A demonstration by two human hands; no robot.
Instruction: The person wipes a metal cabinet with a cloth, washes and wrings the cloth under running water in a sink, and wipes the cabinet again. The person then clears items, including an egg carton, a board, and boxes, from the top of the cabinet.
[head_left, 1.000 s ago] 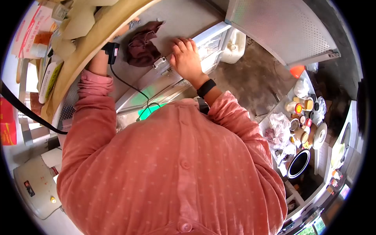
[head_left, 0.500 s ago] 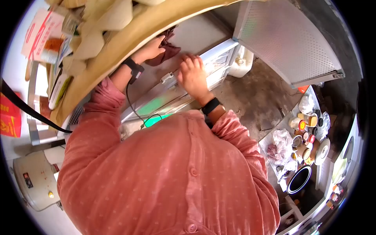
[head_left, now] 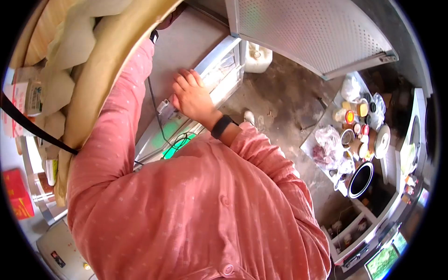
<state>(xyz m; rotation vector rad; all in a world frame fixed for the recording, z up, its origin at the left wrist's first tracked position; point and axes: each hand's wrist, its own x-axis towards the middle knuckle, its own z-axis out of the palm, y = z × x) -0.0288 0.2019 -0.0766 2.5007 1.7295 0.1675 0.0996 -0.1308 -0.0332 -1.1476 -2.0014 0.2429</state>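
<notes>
Clearly, the pink button-front shirt (head_left: 196,210) fills most of the view, above a stained concrete floor (head_left: 289,88). A pale yellow cover (head_left: 100,88) runs down the left side, across from a perforated metal panel (head_left: 298,32) standing at the top. Between them lies a grey surface (head_left: 186,46), bordered by a silver frame (head_left: 217,51). Over to the right, a low bench (head_left: 305,149) carries jars and plastic bags. The right hand (head_left: 192,95) lies palm down on the frame, fingers slightly apart, near a white jug (head_left: 258,58). The dark reddish cloth (head_left: 174,15) sits on the grey surface's far end, beside the cover's edge; the left hand is hidden there, so its grip cannot be told. Smallest is a pale latch (head_left: 163,106) just beside the right thumb.
</notes>
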